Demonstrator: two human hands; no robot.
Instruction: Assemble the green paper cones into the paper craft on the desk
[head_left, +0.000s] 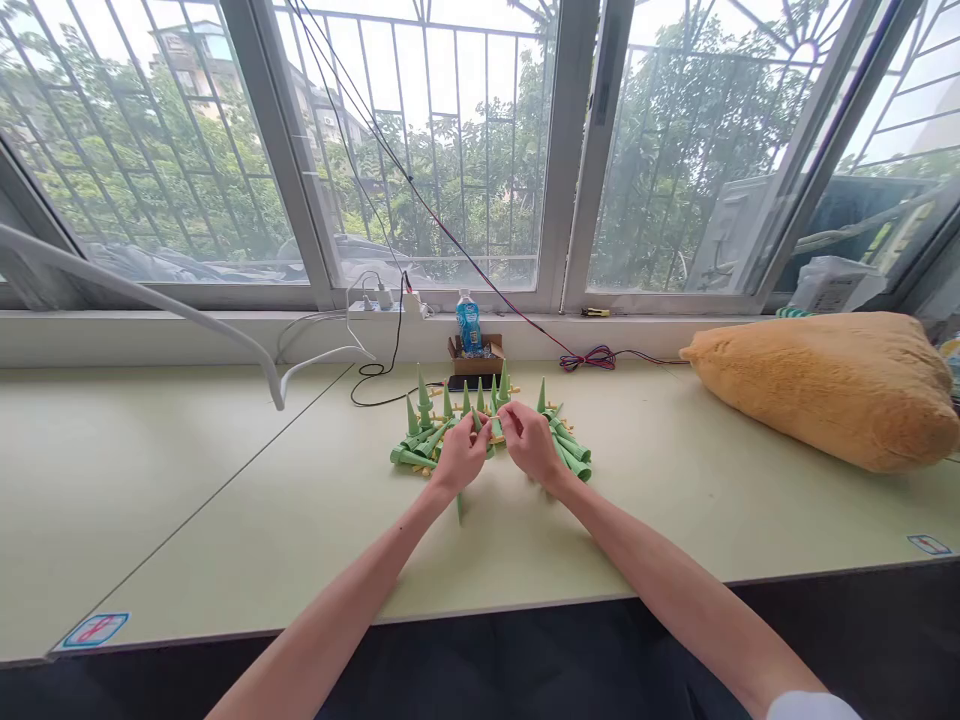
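Close together over the table, my hands meet in front of a cluster of green cone-shaped pieces. My left hand [461, 457] is closed, with a small green cone [477, 421] between its fingers. Fingertips pinched, my right hand [531, 442] grips a thin yellow stick-like piece [494, 418] beside that cone. Behind the hands, several green cones [424, 400] stand upright, some with yellow pieces at their bases. More green cones [574, 462] lie on their sides to the right, and others [411, 457] lie to the left. My hands partly hide the middle of the cluster.
Behind the cones lies a dark phone [472, 383], with a cardboard box [480, 364] and a blue-labelled bottle [469, 322] beyond it. An orange plush cushion [817, 385] occupies the right side. Cables [592, 358] run along the windowsill; a white curved bar [225, 325] reaches in from the left.
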